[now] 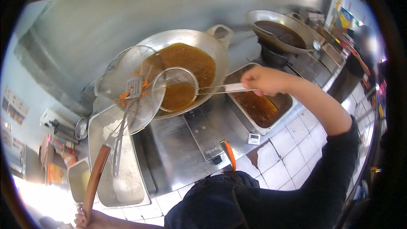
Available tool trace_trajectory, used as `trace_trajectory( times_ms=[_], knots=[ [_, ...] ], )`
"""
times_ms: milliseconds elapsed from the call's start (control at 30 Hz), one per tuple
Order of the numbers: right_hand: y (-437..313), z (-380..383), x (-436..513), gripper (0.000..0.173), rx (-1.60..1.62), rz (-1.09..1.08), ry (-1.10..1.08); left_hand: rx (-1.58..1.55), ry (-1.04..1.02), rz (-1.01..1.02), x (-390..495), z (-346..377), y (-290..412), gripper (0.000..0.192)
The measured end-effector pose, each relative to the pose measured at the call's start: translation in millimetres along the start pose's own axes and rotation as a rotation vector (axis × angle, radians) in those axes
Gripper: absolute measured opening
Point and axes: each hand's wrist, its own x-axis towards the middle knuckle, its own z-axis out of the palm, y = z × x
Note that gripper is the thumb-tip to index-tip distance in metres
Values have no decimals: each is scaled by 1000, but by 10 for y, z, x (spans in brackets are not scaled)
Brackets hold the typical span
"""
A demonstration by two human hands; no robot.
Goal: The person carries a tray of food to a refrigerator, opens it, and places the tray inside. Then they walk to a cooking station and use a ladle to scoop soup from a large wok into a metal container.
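Note:
My left hand (83, 218) grips the wooden handle of a large wire spider strainer (151, 101), raised over the left side of a wide wok (178, 33). Orange bits of food (123, 97) and a slotted metal spatula (119, 143) lie on its mesh. My right hand (265, 79) is closed on the handle of a smaller round fine-mesh skimmer (176, 89), whose head is over the brown oil (190, 58) in the wok; whether it dips into the oil I cannot tell.
A second wok (270, 14) of dark liquid stands at the back right. A metal pan with reddish-brown oil (260, 108) sits beside a small timer (253, 138). At left is a tray with white powder (124, 165). An orange-handled tool (230, 156) rests at the counter edge. A person (353, 60) stands far right.

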Motion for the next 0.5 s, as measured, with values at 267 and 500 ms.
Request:
trace_trajectory(
  times_ms=[267,500],
  knots=[
    [-57,46,-209,16,274,103,-9,-76,-4,10,-35,232,-39,37],
    [-35,-49,-332,15,158,112,35,-9,3,-9,-93,153,-34,31]
  ],
)
